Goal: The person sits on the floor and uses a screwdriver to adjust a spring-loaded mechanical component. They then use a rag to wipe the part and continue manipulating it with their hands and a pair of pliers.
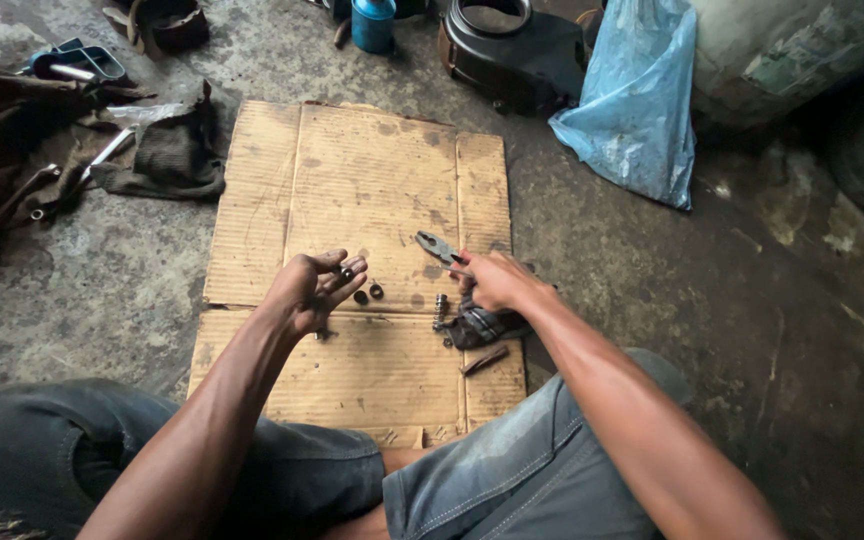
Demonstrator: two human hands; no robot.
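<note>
Sitting over one flattened sheet of brown corrugated cardboard on stained concrete floor. Left hand, fingers curled together, pinching one small dark ring-shaped metal part at the fingertips, held just above the cardboard. Right hand clamped on the handles of one pair of grey steel pliers, nose pointing up-left, jaw gap too small to tell. On the cardboard: two small dark rings just beside left hand; one short threaded metal stud; one crumpled dark rag under right wrist; one rusty flat strip near it. Beyond the cardboard: one blue plastic bag, one black round-holed housing, one blue can, one grey cloth at left.
</note>
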